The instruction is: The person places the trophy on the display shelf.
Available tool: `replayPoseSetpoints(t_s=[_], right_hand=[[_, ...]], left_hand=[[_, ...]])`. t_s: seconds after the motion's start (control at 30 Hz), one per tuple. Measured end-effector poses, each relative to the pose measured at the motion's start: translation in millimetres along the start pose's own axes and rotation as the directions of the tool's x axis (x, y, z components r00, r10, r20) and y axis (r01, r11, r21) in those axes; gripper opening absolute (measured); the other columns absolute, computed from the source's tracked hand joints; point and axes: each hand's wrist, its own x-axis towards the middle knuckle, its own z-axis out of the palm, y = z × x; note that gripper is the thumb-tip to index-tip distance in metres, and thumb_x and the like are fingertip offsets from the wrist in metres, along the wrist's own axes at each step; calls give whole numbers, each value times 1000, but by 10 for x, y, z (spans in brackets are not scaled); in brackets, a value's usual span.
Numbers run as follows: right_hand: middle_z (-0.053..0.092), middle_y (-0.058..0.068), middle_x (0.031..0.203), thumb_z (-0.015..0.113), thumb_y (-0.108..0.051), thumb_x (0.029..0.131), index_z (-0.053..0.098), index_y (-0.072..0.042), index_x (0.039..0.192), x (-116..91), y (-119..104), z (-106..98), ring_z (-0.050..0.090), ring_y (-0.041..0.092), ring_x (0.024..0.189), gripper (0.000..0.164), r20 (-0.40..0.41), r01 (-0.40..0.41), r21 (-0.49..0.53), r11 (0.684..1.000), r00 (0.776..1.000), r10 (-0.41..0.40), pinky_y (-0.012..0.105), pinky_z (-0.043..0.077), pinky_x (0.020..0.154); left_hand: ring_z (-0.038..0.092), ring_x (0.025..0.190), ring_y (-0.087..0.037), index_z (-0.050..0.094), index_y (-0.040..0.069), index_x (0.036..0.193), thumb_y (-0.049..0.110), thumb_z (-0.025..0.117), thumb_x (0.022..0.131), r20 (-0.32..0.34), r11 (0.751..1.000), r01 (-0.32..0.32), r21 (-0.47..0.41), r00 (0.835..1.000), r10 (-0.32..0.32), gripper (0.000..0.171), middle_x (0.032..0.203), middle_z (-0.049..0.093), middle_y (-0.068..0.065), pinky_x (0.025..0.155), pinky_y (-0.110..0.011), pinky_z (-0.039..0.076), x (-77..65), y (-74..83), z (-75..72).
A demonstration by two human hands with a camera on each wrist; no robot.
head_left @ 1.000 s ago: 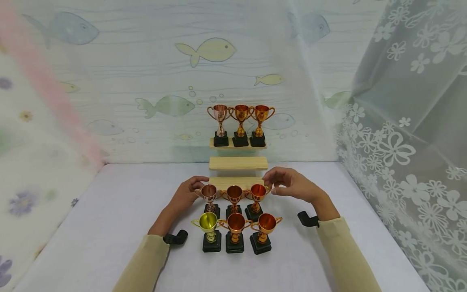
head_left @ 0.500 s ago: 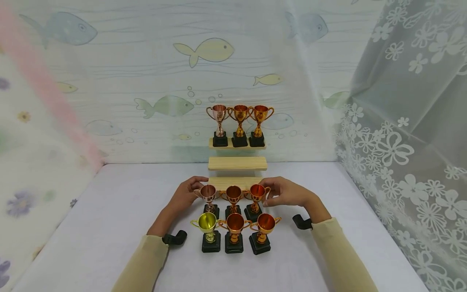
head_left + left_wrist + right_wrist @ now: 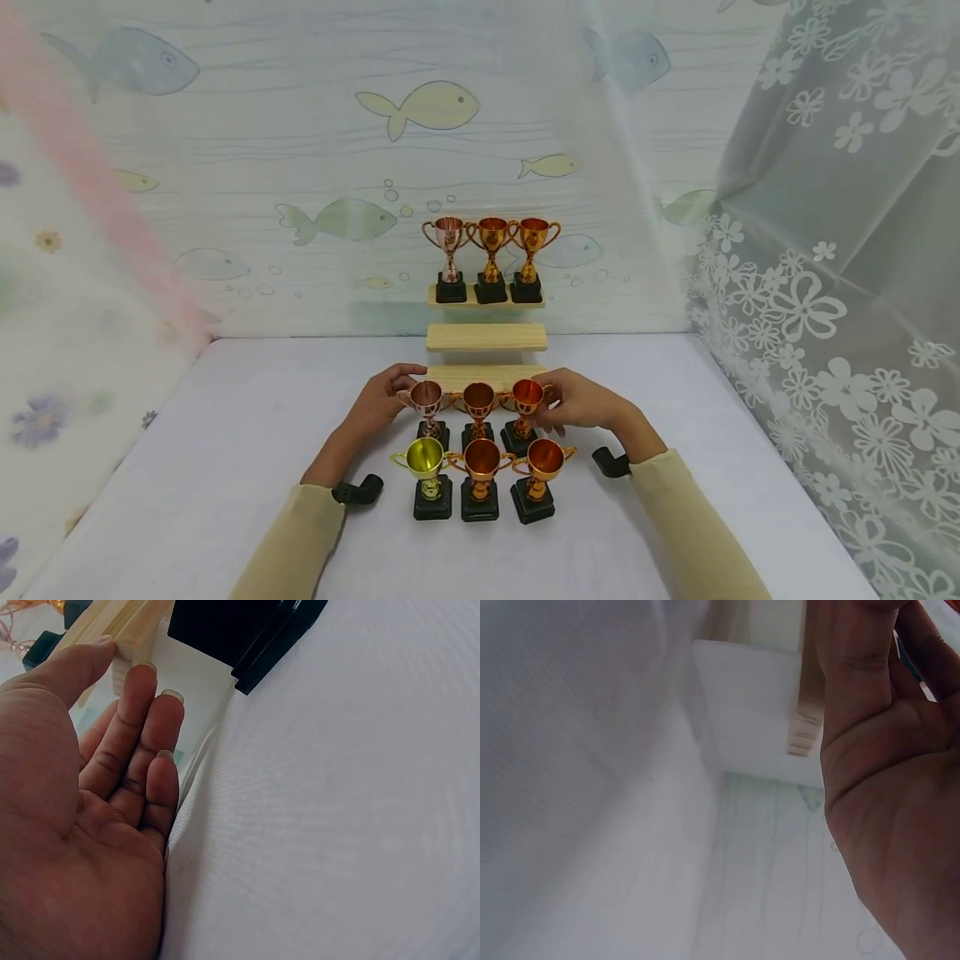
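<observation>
My left hand (image 3: 375,406) rests on the table beside the left end of the lowest wooden step (image 3: 486,375). In the left wrist view its fingers are loosely bent and hold nothing, the thumb tip against or close to the wood (image 3: 139,634). At the step's right end, my right hand (image 3: 583,400) is close beside a red-orange trophy cup (image 3: 527,396). Its fingertips are partly hidden, so whether they touch cup or wood is unclear. In that row stand a rose-gold trophy (image 3: 427,398) and a bronze-coloured trophy (image 3: 478,400).
In front stand a yellow-gold trophy (image 3: 425,458) and two orange ones, at the middle (image 3: 481,458) and right (image 3: 545,460). Three trophies, including a rose-gold one (image 3: 450,236), are on the top step (image 3: 486,298). The middle step (image 3: 486,337) is bare wood. Fish-print curtain hangs behind.
My right hand has come down and left, closer to the red-orange trophy and the step's end. The left hand stays in place, and the trophies have not moved.
</observation>
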Motion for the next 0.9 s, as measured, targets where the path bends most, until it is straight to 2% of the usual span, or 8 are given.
replayPoseSetpoints(t_s=[0.23, 0.5, 0.63, 0.77, 0.9], right_hand=[[68, 15, 80, 67, -6, 93, 71, -16, 100, 15, 36, 14, 59, 28, 64, 13, -5, -8, -11, 1000, 1000, 8, 53, 53, 56], [71, 9, 87, 70, -10, 91, 71, -14, 101, 13, 61, 16, 57, 24, 62, 11, -5, 6, -3, 1000, 1000, -6, 45, 53, 54], [71, 8, 86, 71, -9, 91, 71, -13, 102, 14, 65, 17, 56, 24, 63, 12, -9, 7, 4, 1000, 1000, -7, 42, 52, 54], [71, 11, 84, 70, -8, 91, 70, -11, 103, 10, 43, 13, 57, 25, 64, 12, -16, -2, 16, 1000, 1000, 2, 45, 52, 55], [72, 9, 88, 71, -10, 91, 69, -11, 104, 7, 20, 1, 58, 26, 63, 13, -23, -12, 16, 1000, 1000, 13, 48, 53, 57]], left_hand=[[62, 82, -17, 57, 10, 135, -1, 62, 92, -3, 1000, -5, 16, 1000, 5, 45, 98, 71, -10, 71, -27, 43, -3, 9, -6], [55, 76, -25, 54, 6, 139, -1, 60, 93, 8, 1000, -2, -5, 1000, 2, 47, 100, 70, -12, 62, -27, 38, 11, -35, -11], [57, 76, -21, 53, 4, 139, -2, 59, 92, 6, 1000, 0, -7, 1000, 0, 48, 100, 70, -12, 64, -27, 38, 11, -31, -12], [56, 75, -16, 55, 7, 137, -2, 61, 92, -1, 1000, 11, -13, 1000, -11, 46, 99, 70, -11, 63, -26, 38, 1, -9, -8], [56, 77, -16, 57, 9, 135, -2, 62, 92, -1, 1000, 6, -17, 1000, -6, 45, 99, 70, -11, 65, -26, 38, -12, 8, -4]])
